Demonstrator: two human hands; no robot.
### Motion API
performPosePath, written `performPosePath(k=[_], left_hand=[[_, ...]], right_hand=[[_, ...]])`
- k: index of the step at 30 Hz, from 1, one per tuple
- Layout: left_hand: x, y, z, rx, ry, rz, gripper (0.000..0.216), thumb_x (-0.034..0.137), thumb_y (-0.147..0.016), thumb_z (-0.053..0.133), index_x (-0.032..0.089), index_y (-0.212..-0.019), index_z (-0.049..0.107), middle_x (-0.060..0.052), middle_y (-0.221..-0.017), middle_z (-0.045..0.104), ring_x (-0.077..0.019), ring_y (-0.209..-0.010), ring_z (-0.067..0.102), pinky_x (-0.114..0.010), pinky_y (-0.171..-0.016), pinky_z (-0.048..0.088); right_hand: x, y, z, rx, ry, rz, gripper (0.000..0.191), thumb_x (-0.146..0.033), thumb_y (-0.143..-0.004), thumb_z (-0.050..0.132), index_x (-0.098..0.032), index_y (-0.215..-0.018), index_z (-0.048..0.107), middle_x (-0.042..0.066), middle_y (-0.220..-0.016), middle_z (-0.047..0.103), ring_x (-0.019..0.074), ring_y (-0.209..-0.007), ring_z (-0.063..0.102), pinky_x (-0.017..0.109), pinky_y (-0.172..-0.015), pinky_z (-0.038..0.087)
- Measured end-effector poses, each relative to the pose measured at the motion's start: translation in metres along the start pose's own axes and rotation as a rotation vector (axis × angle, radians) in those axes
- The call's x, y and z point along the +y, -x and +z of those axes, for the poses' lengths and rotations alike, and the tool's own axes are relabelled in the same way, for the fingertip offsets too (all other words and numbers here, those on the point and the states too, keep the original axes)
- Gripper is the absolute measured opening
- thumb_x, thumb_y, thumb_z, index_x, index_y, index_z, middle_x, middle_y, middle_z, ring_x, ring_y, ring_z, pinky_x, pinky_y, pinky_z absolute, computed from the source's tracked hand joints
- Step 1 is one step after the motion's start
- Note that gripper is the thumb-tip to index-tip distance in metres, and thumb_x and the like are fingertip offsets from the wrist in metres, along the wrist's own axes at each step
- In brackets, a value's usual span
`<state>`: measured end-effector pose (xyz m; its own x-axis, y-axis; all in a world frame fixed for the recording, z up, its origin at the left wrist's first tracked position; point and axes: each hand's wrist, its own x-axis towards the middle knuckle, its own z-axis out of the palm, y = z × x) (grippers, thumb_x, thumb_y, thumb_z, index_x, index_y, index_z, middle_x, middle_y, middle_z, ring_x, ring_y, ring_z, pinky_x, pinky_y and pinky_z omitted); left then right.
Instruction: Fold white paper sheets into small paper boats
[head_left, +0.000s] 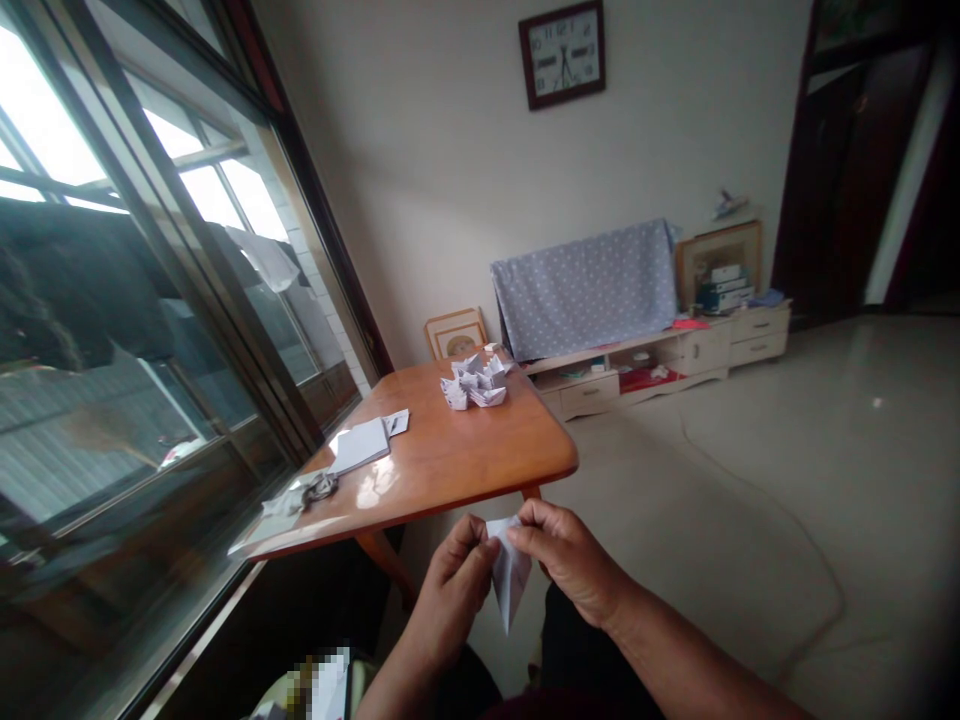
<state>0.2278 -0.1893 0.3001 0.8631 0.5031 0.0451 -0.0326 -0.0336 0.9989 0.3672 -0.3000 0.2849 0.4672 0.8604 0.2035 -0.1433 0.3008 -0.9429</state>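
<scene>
A folded white paper piece point(510, 580), pointed at the bottom, hangs between both my hands low in the view, just in front of the table's near edge. My left hand point(454, 585) pinches its left side with curled fingers. My right hand point(570, 560) pinches its top edge from the right. A pile of several folded white paper shapes point(476, 382) lies at the far end of the wooden table point(480, 455).
On the table's left lie a stack of white sheets point(361, 445) and a dark small object on crumpled paper point(319, 488). A large window point(112, 330) runs along the left. A low white cabinet point(675, 355) with a dotted cloth stands at the back wall.
</scene>
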Motion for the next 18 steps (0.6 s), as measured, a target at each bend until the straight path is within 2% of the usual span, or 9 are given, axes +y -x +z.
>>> performPosePath(k=[9, 14, 18], left_hand=[[0.004, 0.001, -0.005, -0.031, -0.083, 0.028, 0.032, 0.043, -0.093, 0.063, 0.019, -0.079, 0.047, 0.005, -0.069, 0.044, -0.0088, -0.06, 0.035, -0.02, -0.055, 0.029], [0.004, 0.0, -0.005, -0.045, -0.114, -0.024, 0.032, 0.043, -0.094, 0.062, 0.02, -0.078, 0.046, 0.007, -0.061, 0.039, -0.0079, -0.054, 0.029, -0.02, -0.052, 0.023], [0.003, 0.001, -0.004, -0.05, -0.105, -0.041, 0.031, 0.042, -0.094, 0.061, 0.02, -0.078, 0.046, 0.007, -0.058, 0.04, -0.008, -0.053, 0.03, -0.021, -0.051, 0.022]], right_hand=[[-0.015, 0.0, -0.003, -0.06, 0.233, 0.04, 0.013, -0.029, -0.087, 0.063, -0.018, -0.08, 0.061, -0.001, -0.072, 0.059, 0.0138, -0.068, 0.051, 0.026, -0.063, 0.038], [-0.016, -0.001, -0.002, -0.049, 0.295, 0.035, 0.006, -0.024, -0.082, 0.062, -0.019, -0.08, 0.063, -0.001, -0.07, 0.061, 0.015, -0.066, 0.054, 0.026, -0.062, 0.04], [-0.011, -0.002, -0.002, -0.012, 0.409, 0.018, 0.004, -0.019, -0.078, 0.06, -0.019, -0.08, 0.063, -0.002, -0.068, 0.061, 0.0146, -0.064, 0.053, 0.025, -0.061, 0.039]])
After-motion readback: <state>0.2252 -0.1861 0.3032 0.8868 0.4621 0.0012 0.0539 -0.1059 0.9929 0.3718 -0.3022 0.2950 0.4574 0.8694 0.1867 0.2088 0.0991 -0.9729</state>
